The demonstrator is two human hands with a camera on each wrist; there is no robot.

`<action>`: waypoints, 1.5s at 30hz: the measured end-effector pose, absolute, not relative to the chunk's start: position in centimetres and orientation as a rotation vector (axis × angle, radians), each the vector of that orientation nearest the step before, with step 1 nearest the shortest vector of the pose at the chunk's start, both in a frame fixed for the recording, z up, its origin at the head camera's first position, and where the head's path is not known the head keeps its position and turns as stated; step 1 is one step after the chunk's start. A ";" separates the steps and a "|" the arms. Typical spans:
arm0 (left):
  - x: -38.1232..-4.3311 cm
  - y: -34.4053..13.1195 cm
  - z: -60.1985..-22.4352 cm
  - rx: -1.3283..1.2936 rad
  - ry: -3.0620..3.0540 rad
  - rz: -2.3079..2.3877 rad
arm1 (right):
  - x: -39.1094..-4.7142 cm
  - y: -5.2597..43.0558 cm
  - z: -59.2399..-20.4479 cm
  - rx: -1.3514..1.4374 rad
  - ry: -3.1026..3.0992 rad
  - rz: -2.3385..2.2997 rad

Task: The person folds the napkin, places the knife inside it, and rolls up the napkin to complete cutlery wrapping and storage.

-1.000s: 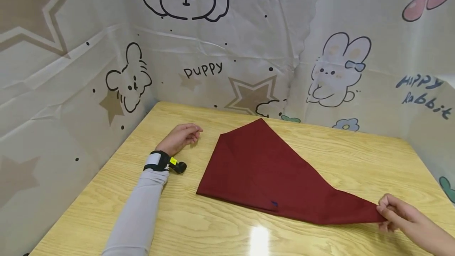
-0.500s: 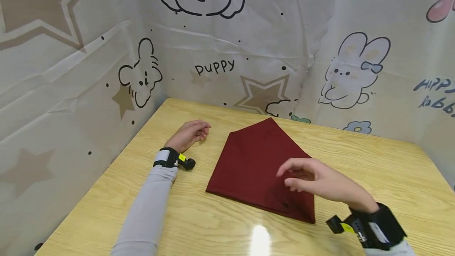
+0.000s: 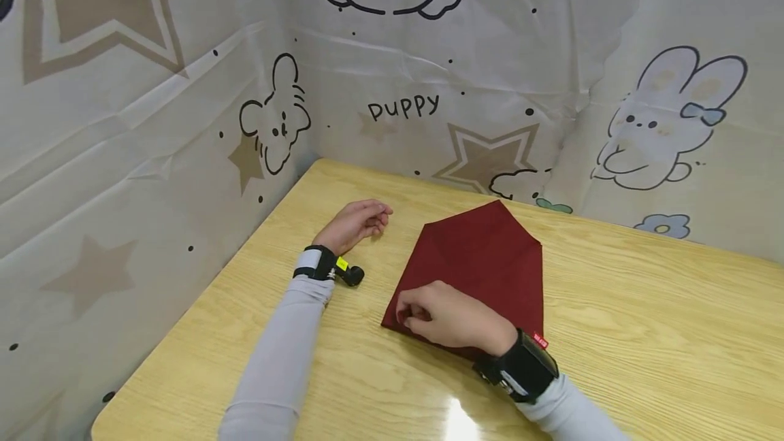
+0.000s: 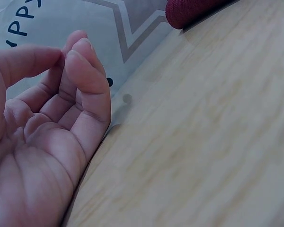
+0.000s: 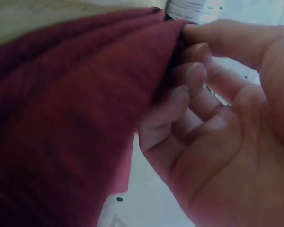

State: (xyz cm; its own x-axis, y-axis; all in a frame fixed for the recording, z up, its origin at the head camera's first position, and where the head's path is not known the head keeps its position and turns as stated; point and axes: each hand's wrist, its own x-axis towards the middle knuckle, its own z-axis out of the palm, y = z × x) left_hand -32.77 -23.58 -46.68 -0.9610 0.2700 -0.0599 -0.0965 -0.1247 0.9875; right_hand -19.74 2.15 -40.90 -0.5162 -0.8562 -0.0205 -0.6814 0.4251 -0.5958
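A dark red cloth (image 3: 490, 250), folded into a many-sided shape, lies on the wooden table. At its near left corner my right hand (image 3: 456, 315) pinches the edge between thumb and curled fingers. In the right wrist view, layers of the cloth (image 5: 75, 99) run up to the fingertips of the right hand (image 5: 222, 113). A small red tag (image 3: 540, 340) shows beside the right wrist strap. To the left of the cloth, my left hand (image 3: 355, 224) rests on the table with loosely curled fingers and an empty palm, as the left wrist view of the left hand (image 4: 47, 127) also shows.
The wooden table (image 3: 643, 346) stands against a pale printed curtain (image 3: 343, 135) at the back and left. A black strap with a small camera (image 3: 352, 274) sits on the left wrist; another strap (image 3: 527, 366) is on the right.
My right hand has let go of the cloth's right end, now folded in, and crossed leftward to the near left corner. The head view has turned left. My left hand stays in place.
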 end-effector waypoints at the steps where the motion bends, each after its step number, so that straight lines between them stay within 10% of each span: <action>1: -32.8 -23.4 -46.6 0.199 1.900 2.175 | -19.7 1.8 -41.0 -1.319 2.372 -0.755; 20: -32.1 -22.2 -44.8 0.352 2.184 1.812 | -16.9 7.1 -40.3 -1.186 2.712 -0.770; 29: -22.3 -13.3 -37.7 1.182 2.535 0.657 | -12.5 13.5 -41.2 -1.133 3.050 -0.447; 45: -15.9 -7.9 -40.3 1.297 2.854 -0.219 | -12.2 12.1 -43.6 -1.307 3.324 -0.089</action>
State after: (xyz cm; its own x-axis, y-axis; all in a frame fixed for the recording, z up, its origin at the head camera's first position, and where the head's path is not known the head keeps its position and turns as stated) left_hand -15.89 -7.87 -40.26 -0.6595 0.7495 -0.0570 0.7494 0.6498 -0.1271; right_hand -12.20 12.11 -43.64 -0.6531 -0.6391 0.4062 -0.6598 0.7435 0.1089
